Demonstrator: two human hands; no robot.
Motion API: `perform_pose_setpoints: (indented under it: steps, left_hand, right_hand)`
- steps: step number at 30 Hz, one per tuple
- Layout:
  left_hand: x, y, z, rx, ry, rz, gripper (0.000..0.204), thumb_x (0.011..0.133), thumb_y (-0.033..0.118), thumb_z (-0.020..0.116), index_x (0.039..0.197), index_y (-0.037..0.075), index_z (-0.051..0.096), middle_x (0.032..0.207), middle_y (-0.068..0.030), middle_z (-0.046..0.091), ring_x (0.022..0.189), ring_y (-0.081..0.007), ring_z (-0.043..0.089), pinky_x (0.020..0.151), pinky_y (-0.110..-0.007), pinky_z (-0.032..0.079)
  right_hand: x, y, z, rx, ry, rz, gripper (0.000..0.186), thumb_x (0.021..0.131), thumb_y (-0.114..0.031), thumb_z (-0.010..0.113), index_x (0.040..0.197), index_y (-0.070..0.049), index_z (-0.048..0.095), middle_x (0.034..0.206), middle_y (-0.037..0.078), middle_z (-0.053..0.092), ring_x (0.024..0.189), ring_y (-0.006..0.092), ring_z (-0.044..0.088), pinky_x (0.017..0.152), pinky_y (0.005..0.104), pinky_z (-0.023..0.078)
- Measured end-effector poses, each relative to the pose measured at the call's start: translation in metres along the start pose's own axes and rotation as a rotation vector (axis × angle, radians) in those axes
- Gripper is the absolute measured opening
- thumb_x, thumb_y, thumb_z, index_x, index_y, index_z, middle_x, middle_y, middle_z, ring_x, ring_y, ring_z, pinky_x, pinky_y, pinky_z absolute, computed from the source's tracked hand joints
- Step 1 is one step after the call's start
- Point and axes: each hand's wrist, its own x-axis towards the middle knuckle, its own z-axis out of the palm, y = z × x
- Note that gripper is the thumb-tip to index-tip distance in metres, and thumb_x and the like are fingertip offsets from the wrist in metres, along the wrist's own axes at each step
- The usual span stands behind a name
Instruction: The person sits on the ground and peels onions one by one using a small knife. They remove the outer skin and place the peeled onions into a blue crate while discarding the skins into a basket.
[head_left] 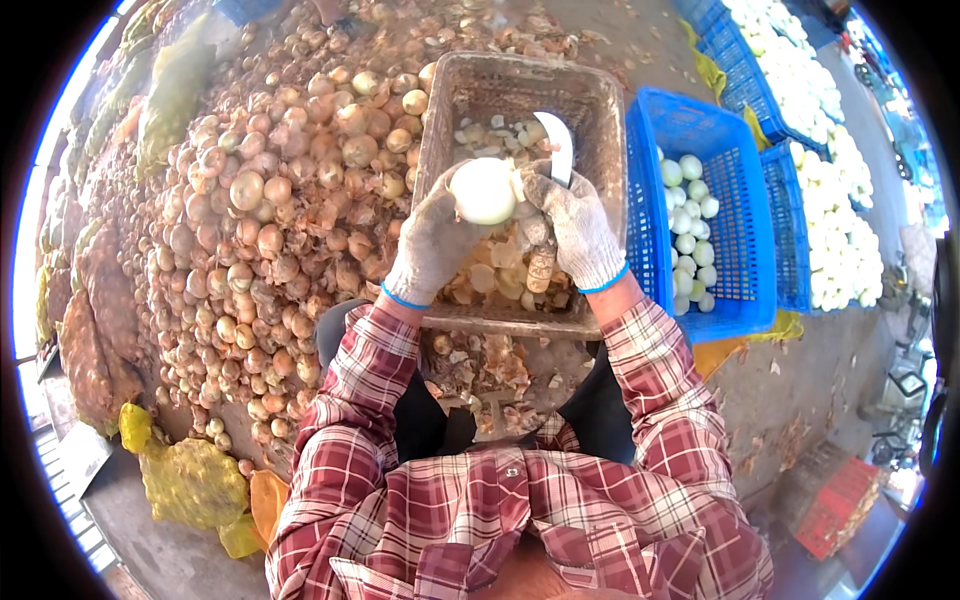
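Currently both hands are gloved and working over the brown crate [600, 110], which sits right in front of the person's knees.

Left hand [435, 240]: fingers wrapped around a peeled white onion [484, 190], cupping it from the left and underneath. Onion is held just above the crate's near half, roughly at its centre.

Right hand [580, 230]: fingers closed on the handle of a knife [560, 145]. The curved pale blade points up and away, just right of the onion; I cannot tell whether the blade touches it. The two hands meet at the onion.

Inside the crate: loose onion skins and trimmed pieces, pale scraps at the far end, brownish ones under the hands.

Left of the crate: a big heap of unpeeled onions [270, 200] with brown skins, spreading across the floor and touching the crate's left wall. More skins lie between the knees.

Right of the crate: a blue basket [745, 200] just beside it, partly filled with peeled white onions [688, 215]. Further right, more blue baskets [790, 230] full of peeled ones.

Yellow mesh sacks [190, 485] lie lower left. Red crate [840, 505] lower right, well apart. Person wears a red plaid shirt.
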Motion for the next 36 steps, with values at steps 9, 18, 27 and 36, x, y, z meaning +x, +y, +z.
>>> perform_pose_setpoints:
  steps: [9, 18, 27, 36]
  left_hand:
    - [0.004, -0.005, -0.023, 0.208, -0.015, 0.004, 0.079, 0.079, 0.046, 0.068, 0.136, -0.002, 0.043, 0.125, -0.0135, 0.058, 0.110, -0.0259, 0.059, 0.088, -0.042, 0.052]
    - [0.004, -0.005, -0.030, -0.104, -0.153, -0.017, 0.077, 0.075, 0.043, 0.074, 0.132, -0.002, 0.047, 0.128, -0.0192, 0.055, 0.114, -0.0325, 0.058, 0.096, -0.051, 0.050]
    - [0.002, 0.017, -0.038, 0.200, -0.018, 0.119, 0.074, 0.075, 0.043, 0.074, 0.129, -0.002, 0.050, 0.123, -0.0150, 0.060, 0.113, -0.0256, 0.059, 0.097, -0.040, 0.047]
    - [-0.001, 0.018, -0.029, 0.296, 0.004, 0.127, 0.072, 0.081, 0.041, 0.073, 0.131, -0.003, 0.048, 0.118, -0.0146, 0.062, 0.111, -0.0261, 0.060, 0.097, -0.041, 0.047]
  right_hand:
    - [0.004, 0.001, -0.019, 0.164, -0.081, 0.128, 0.021, 0.094, -0.022, 0.059, 0.096, -0.002, 0.063, 0.071, 0.001, 0.059, 0.056, 0.0087, 0.053, 0.051, 0.0232, 0.047]
    - [0.019, 0.021, -0.028, -0.160, 0.288, 0.096, 0.023, 0.094, -0.015, 0.050, 0.104, 0.003, 0.061, 0.076, 0.007, 0.063, 0.062, 0.0142, 0.059, 0.055, 0.0295, 0.051]
    - [-0.008, -0.017, 0.005, -1.158, 0.246, -0.461, 0.034, 0.090, -0.020, 0.058, 0.122, -0.008, 0.055, 0.076, 0.013, 0.066, 0.063, 0.0326, 0.066, 0.062, 0.0389, 0.054]
    - [-0.010, 0.003, 0.002, -1.565, -0.134, -0.715, 0.033, 0.078, -0.012, 0.064, 0.111, -0.008, 0.058, 0.072, 0.010, 0.064, 0.062, 0.0299, 0.064, 0.056, 0.0410, 0.049]
